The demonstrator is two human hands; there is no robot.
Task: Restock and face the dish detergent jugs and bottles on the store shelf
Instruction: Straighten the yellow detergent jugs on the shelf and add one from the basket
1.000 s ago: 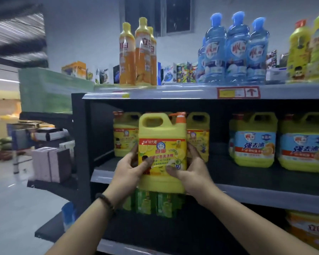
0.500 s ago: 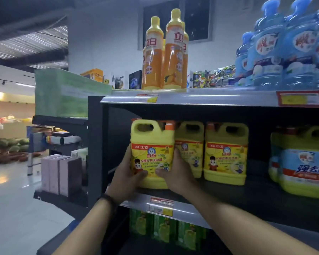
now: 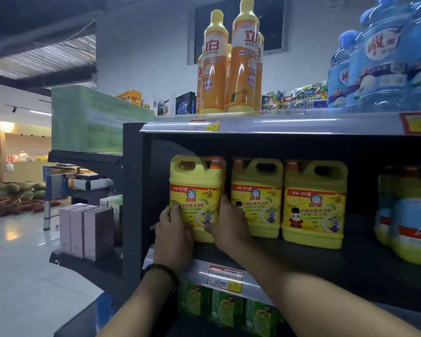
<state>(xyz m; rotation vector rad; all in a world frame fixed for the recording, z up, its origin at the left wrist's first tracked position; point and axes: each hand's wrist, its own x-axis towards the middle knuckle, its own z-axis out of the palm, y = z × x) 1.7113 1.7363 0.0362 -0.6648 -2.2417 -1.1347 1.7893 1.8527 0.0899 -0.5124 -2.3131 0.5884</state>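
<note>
The left hand [image 3: 173, 231] and right hand [image 3: 230, 227] still gripped the yellow jug [image 3: 196, 186], now set down centre-frame, filling the row's left gap.

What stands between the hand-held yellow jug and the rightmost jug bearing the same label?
A third matching yellow jug, upright, in the head view.

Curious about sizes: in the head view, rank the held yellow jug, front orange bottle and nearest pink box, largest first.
1. held yellow jug, bulkiest
2. front orange bottle, taller but slimmer; close call
3. nearest pink box, smallest
</note>
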